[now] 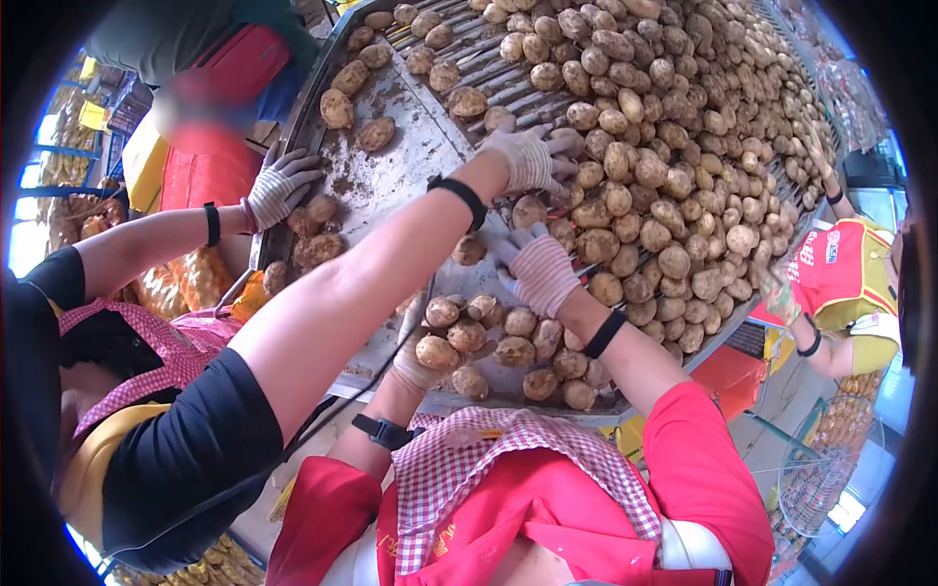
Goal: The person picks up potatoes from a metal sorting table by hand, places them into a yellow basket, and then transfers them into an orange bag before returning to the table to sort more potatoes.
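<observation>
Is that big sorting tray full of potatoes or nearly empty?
Mostly full: potatoes heap across the far side of the metal tray, while its near left part shows bare, dirt-smeared metal.

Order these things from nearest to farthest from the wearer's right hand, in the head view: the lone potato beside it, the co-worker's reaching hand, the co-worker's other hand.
From the right hand:
1. Lone potato, just to its left on the bare tray.
2. Co-worker's reaching hand, beyond it on the potato pile.
3. Co-worker's other hand, far left at the tray's rim.
</observation>
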